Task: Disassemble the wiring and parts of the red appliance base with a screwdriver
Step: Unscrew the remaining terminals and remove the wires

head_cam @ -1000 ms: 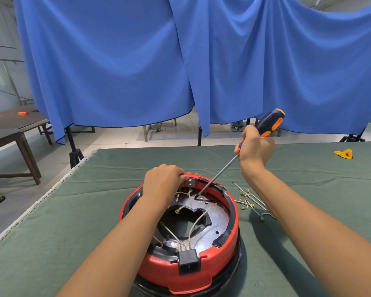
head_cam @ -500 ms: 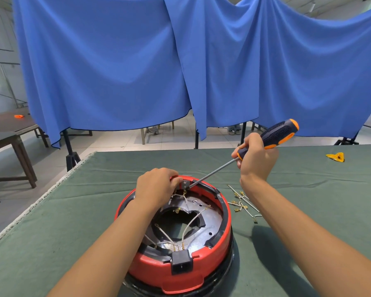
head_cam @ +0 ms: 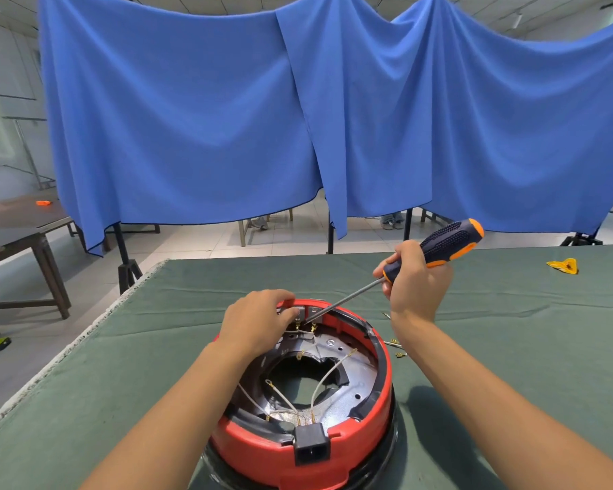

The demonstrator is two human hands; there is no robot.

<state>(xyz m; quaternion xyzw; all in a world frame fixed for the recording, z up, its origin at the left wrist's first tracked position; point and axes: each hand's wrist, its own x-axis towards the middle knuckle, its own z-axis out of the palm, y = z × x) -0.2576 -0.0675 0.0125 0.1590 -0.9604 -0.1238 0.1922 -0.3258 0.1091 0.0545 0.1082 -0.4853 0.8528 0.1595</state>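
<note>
The red appliance base (head_cam: 361, 443) stands upside down on the green cloth, its metal inner plate and white wires (head_cam: 326, 378) exposed. A black socket block (head_cam: 311, 445) sits on its near rim. My left hand (head_cam: 255, 321) rests over the far rim, fingers curled on a small part with brass terminals there. My right hand (head_cam: 416, 281) grips a black-and-orange screwdriver (head_cam: 439, 245) by the handle. Its shaft slants down to the left, and the tip meets the far rim beside my left fingertips.
Loose wires and brass connectors (head_cam: 395, 344) lie on the green table cloth (head_cam: 510, 330) right of the base. A yellow piece (head_cam: 563, 266) sits far right. Blue curtains (head_cam: 333, 118) hang behind. A wooden table (head_cam: 18, 235) stands at the left, beyond the table edge.
The screwdriver tip has risen from inside the base to the far rim, and its handle has swung right and flatter. My left hand has stayed on the far rim.
</note>
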